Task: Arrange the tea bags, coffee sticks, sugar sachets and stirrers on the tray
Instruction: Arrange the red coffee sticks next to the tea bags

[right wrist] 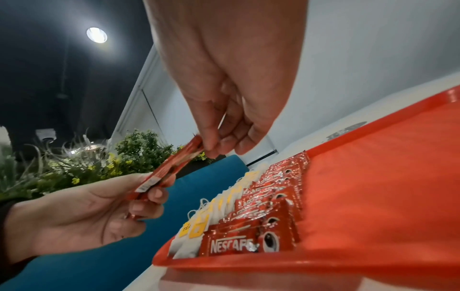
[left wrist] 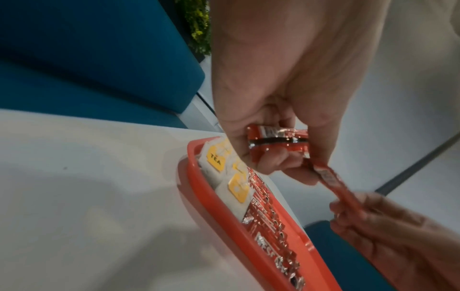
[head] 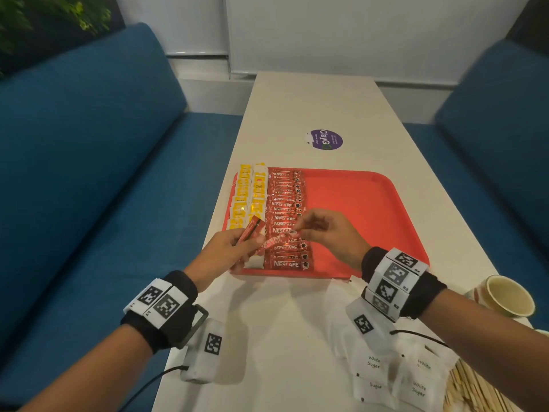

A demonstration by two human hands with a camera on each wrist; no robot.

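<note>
A red tray (head: 365,203) lies on the white table. Yellow tea bags (head: 246,197) fill its left edge in two columns, and a column of red coffee sticks (head: 286,221) lies beside them. Over the tray's near left corner my left hand (head: 252,242) grips a small bundle of coffee sticks (left wrist: 276,141). My right hand (head: 300,230) pinches the far end of one stick (head: 279,240) that still reaches into the left hand's grip. The same stick (right wrist: 171,167) runs between both hands in the right wrist view.
White sugar sachets (head: 374,364) lie on the table near my right forearm, with wooden stirrers (head: 472,391) at the bottom right corner. A paper cup (head: 505,295) stands at the right edge. Blue benches flank the table. The tray's right half is bare.
</note>
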